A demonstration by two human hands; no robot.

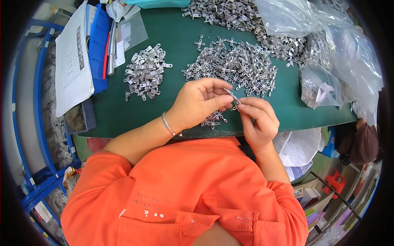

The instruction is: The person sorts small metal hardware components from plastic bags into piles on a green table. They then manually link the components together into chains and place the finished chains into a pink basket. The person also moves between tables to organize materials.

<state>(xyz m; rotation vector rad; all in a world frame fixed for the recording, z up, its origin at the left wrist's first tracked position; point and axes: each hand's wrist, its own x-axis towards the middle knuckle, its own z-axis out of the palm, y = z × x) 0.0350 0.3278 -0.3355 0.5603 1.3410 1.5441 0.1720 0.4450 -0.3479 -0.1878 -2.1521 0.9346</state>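
My left hand (202,100) and my right hand (259,122) meet over the near edge of the green table. Between their fingertips they pinch a small silver metal piece (232,95), seen nearly edge-on, so its full shape does not show. Both hands are closed on it, the left at its upper end and the right at its lower end. Just below the fingers lies a little group of cross-shaped looped metal pieces (213,120). Beyond my hands spreads a larger heap of the same looped pieces (234,61).
Left on the green table (172,37) lies a small pile of bent metal brackets (147,70). A bigger bracket heap (230,14) and clear plastic bags (322,88) fill the far right. A blue bin (98,49) with papers (74,65) stands at the left edge.
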